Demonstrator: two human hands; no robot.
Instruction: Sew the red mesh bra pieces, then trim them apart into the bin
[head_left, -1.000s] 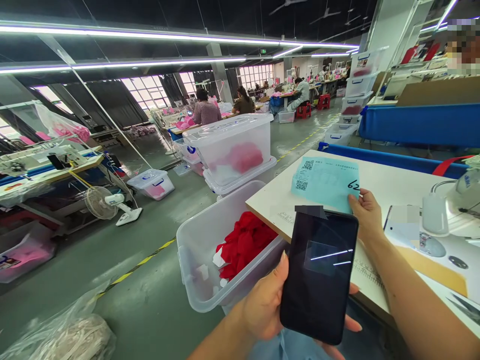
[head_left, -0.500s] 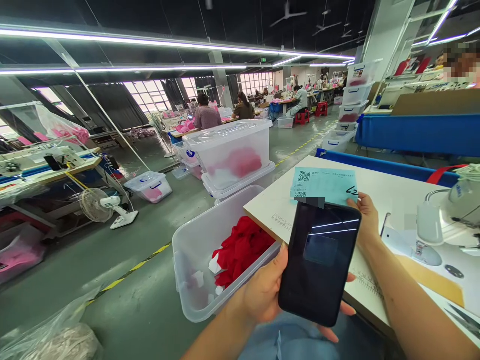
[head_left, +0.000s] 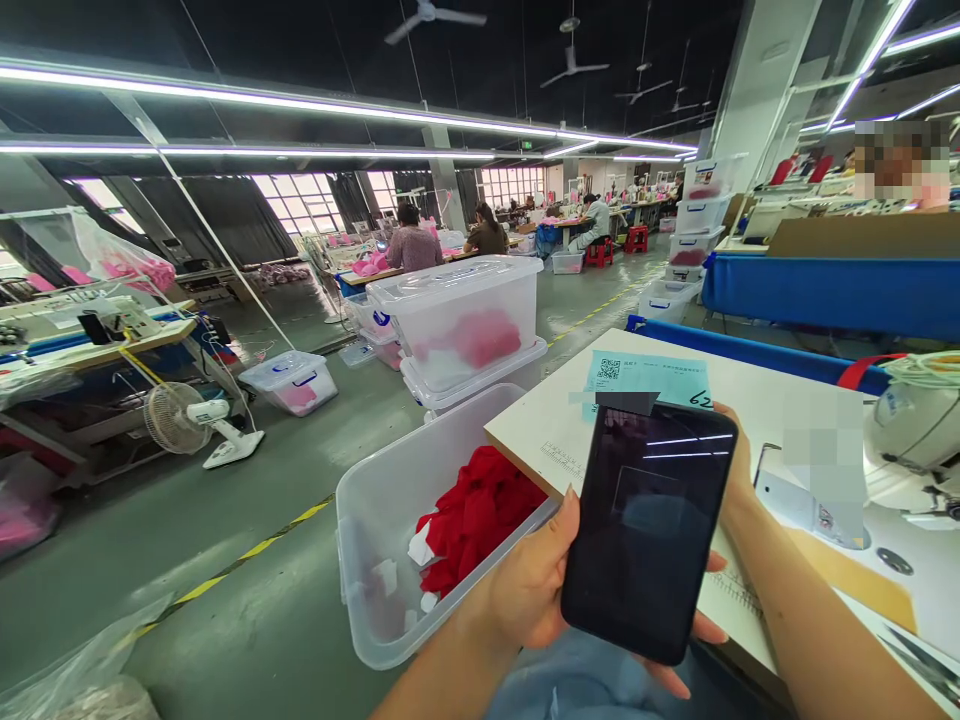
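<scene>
My left hand [head_left: 536, 590] grips a black phone [head_left: 646, 528] with a dark screen, held upright above my lap. Just behind the phone's top edge lies a light blue slip [head_left: 651, 375] with a QR code and a handwritten number, flat on the pale worktable [head_left: 547, 425]. My right hand [head_left: 739, 470] holds that slip by its right corner; the phone hides most of the hand. A clear plastic bin [head_left: 375, 500] with red fabric [head_left: 472, 515] stands on the floor against the table's left edge.
Stacked lidded bins [head_left: 461, 320] holding pink fabric stand beyond the open bin. A sewing machine [head_left: 919, 430] sits at the table's right. A floor fan [head_left: 187, 425] and another lidded bin [head_left: 289, 380] stand left. Several people sit at distant tables; one person is at far right.
The phone has risen and now covers the slip's lower part. The view has tilted up, so the slip and table appear lower and flatter.
</scene>
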